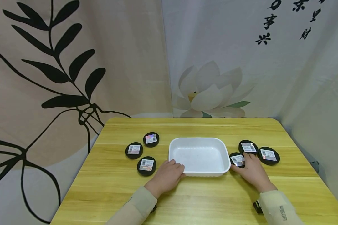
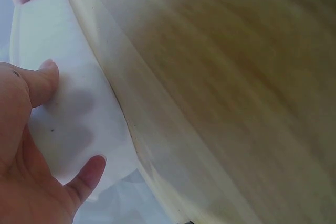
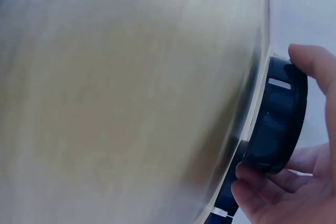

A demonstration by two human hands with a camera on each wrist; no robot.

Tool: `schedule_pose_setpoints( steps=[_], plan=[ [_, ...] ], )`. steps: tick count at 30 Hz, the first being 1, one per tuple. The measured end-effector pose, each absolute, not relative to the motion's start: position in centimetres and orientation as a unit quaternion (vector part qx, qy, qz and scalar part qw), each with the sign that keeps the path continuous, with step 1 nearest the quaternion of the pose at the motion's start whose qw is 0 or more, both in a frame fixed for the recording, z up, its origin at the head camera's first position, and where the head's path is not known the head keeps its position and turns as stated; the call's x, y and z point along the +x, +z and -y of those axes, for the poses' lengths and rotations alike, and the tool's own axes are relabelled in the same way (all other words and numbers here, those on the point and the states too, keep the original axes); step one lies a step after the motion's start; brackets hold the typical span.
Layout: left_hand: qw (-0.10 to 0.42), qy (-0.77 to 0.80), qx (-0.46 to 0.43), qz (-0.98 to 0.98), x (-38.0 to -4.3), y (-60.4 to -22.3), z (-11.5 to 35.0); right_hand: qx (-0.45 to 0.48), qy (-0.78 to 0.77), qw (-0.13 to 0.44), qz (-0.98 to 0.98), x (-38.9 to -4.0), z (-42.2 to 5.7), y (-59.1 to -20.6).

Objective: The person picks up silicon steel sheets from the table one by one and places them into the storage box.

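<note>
A white rectangular tray (image 1: 198,157) sits mid-table. My left hand (image 1: 169,175) holds its front left corner, fingers over the rim; in the left wrist view the thumb (image 2: 44,83) lies against the tray's outer wall (image 2: 63,40). Beside the tray's right end, my right hand (image 1: 252,172) grips a flat round black case (image 1: 238,160) with a white label on top. The right wrist view shows this case (image 3: 281,119) between thumb and fingers, low at the table surface. Two more such cases, one behind (image 1: 248,147) and one to the right (image 1: 268,155), lie close to that hand.
Left of the tray lie three similar labelled black cases: a back one (image 1: 151,139), a left one (image 1: 134,150) and a front one (image 1: 146,166). All stand on a yellow wooden table (image 1: 208,200). Printed curtains (image 1: 135,62) hang behind the table.
</note>
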State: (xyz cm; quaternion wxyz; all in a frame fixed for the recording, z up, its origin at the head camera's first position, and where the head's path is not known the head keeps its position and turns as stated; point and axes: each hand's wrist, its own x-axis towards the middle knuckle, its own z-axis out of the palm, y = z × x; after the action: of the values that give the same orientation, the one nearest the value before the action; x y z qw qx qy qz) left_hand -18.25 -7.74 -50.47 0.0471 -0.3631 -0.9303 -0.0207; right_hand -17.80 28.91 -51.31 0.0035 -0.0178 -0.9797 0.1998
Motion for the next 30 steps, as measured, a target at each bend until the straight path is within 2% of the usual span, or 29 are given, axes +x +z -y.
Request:
schedule_pose_setpoints(
  steps=[9, 30],
  plan=[
    [0.046, -0.016, -0.361, 0.931, -18.1, -50.4, 7.7, -0.027, 0.196, -0.013, 0.980, -17.6, -28.4, -50.9],
    [0.047, -0.007, -0.362, 0.931, -18.2, -50.4, 7.8, -0.014, 0.187, 0.027, 0.982, -16.2, -27.6, -50.3]
  ],
)
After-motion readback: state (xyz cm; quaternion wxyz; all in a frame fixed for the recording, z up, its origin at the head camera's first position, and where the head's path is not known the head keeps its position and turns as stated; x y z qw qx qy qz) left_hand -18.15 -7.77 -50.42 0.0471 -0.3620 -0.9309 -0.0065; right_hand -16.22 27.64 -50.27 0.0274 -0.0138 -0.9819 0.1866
